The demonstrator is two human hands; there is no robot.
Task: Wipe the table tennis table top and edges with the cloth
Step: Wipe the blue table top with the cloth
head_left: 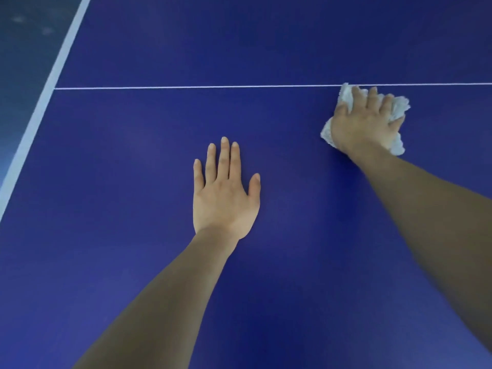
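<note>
The blue table tennis table top (133, 182) fills almost the whole view. My right hand (366, 121) presses a crumpled white cloth (399, 107) onto the surface at the right, just below the thin white centre line (186, 87). Its fingers curl over the cloth, which sticks out around the palm. My left hand (226, 193) lies flat on the table near the middle, fingers straight and spread, holding nothing.
A broad white stripe (45, 102) marks the table's left edge, running diagonally from top to lower left. Beyond it lies dark grey-blue floor (24, 49).
</note>
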